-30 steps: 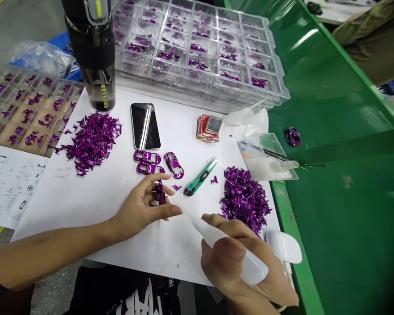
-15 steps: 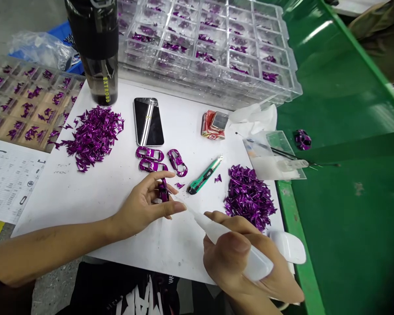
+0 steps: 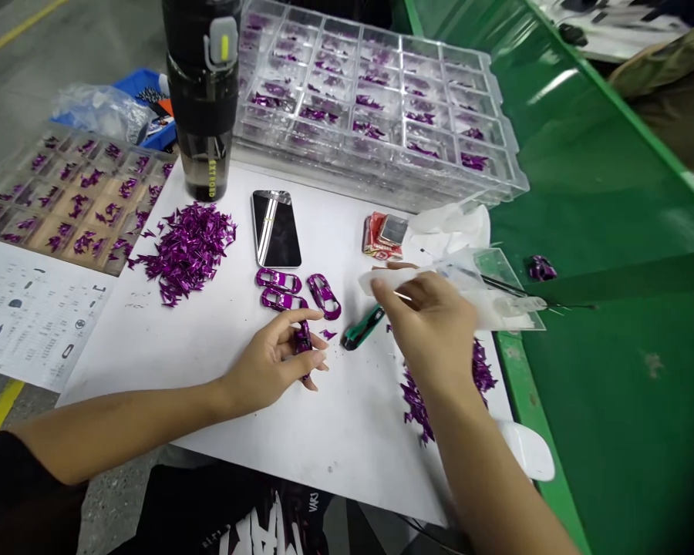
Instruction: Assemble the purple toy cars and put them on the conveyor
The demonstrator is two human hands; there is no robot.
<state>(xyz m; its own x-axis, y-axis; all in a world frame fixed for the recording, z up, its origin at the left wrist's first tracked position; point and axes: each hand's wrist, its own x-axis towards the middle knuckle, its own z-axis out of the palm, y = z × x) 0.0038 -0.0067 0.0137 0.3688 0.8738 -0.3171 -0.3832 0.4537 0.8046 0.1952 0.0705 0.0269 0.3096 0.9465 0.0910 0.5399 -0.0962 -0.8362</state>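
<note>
My left hand (image 3: 266,358) is closed around a small shiny purple toy car body (image 3: 302,338), pinched between thumb and fingers. To its upper left and right lie several similar purple car bodies (image 3: 322,297). My right hand (image 3: 433,324) is at the right of the board, its fingers wrapped round a white squeeze bottle (image 3: 382,282). Only one end of the bottle shows clearly; its nozzle is not plain to see. Beneath that hand are a green utility knife (image 3: 362,328), partly covered, and a pile of purple pointed pieces (image 3: 419,408), also partly hidden.
A phone (image 3: 276,229), another pile of purple pieces (image 3: 188,248) and a dark bottle (image 3: 202,116) stand on the white board (image 3: 237,455). Clear compartment boxes (image 3: 382,166) fill the back. Tweezers (image 3: 503,285) and a clear tray (image 3: 532,320) lie right, beside a green wall.
My right hand has swung up and away from the car body with the squeeze bottle, which has turned round. My left hand keeps its hold on the car body. The view has shifted slightly.
</note>
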